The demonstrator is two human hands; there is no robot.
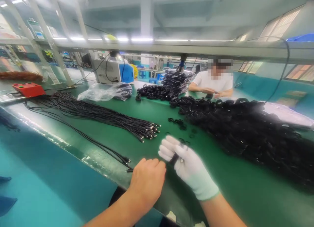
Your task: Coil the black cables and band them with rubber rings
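My right hand (187, 166), in a white glove, is closed around a small black bundle (174, 159), which looks like a coiled cable; a metal tip shows beside it. My bare left hand (148, 174) is a closed fist just left of the glove, knuckles up. A black cable end shows at its left side, but whatever lies inside the fist is hidden. Left of that fist, a few loose black cables (105, 146) reach across the green table (98, 135). Behind them lies a thick bundle of straight black cables (105, 114) with metal plugs.
A large heap of coiled black cables (240, 125) covers the right side. Small black rings (180, 122) lie mid-table. A red box (28, 89) and clear plastic bag (98, 92) stand farther left. A person in white (213, 81) sits across, both hands on something small.
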